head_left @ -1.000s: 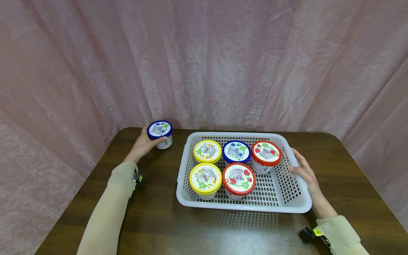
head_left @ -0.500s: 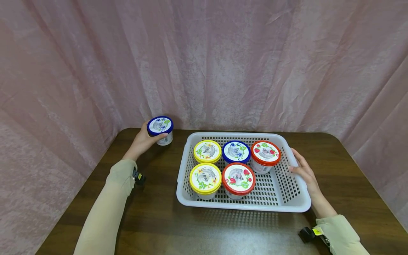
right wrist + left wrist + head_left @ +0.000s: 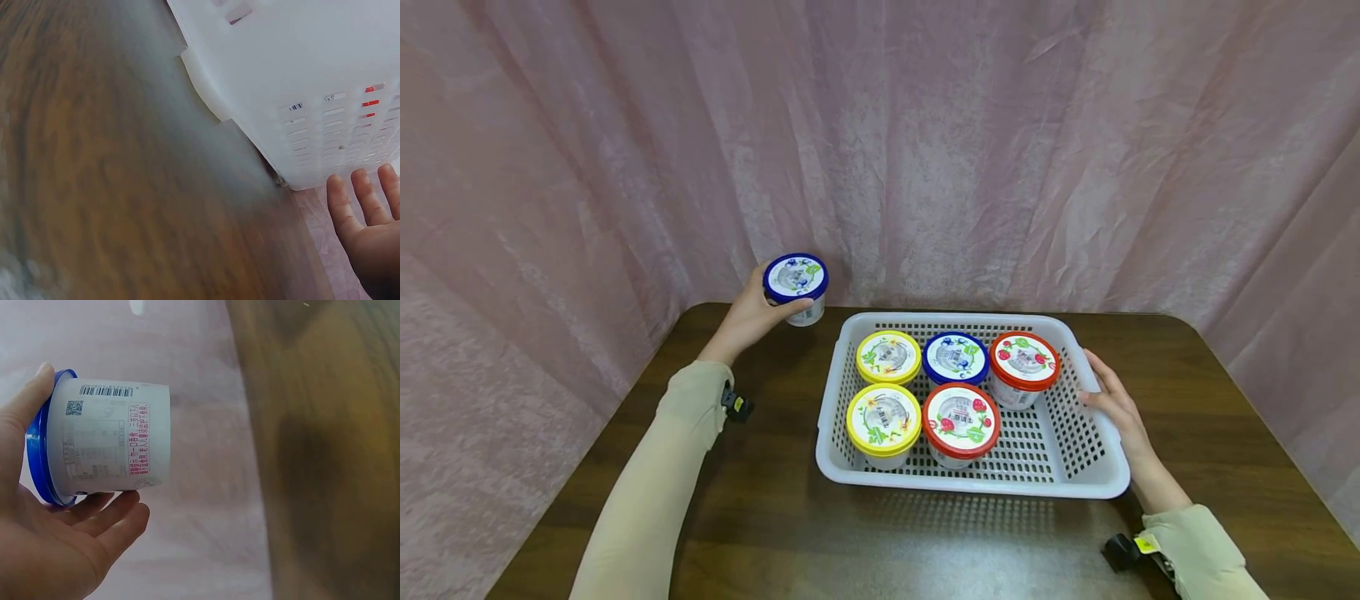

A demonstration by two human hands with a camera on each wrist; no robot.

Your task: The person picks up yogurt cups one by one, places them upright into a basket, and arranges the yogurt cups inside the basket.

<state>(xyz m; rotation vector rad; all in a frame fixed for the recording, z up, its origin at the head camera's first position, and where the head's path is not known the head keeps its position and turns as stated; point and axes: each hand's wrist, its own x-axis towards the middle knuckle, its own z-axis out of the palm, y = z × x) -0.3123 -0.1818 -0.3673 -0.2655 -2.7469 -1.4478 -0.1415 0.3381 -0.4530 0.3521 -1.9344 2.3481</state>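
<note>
A blue-lidded white tub (image 3: 796, 277) with blueberry print is held by my left hand (image 3: 752, 315), thumb on the near side, above the table's back left. In the left wrist view the tub (image 3: 119, 434) shows a barcode and red print, and the fingers of the left hand (image 3: 69, 544) curl about the lid end. My right hand (image 3: 1122, 408) grips the right end of a white perforated basket (image 3: 973, 484), thumb over the rim and fingers outside. The right wrist view shows the fingertips of that hand (image 3: 369, 231) right at the basket's outer wall (image 3: 281, 56).
Inside the basket stand two yellow-lidded tubs (image 3: 883, 421), another blue-lidded tub (image 3: 956, 357) and two red-lidded tubs (image 3: 961, 418), in two rows. The basket rests on a dark wooden table (image 3: 775, 517). A pink curtain (image 3: 925, 150) hangs along the table's back edge.
My left hand has lifted the blue-lidded tub off the table and moved it up and slightly right. The right hand and the basket's right end have shifted barely leftward.
</note>
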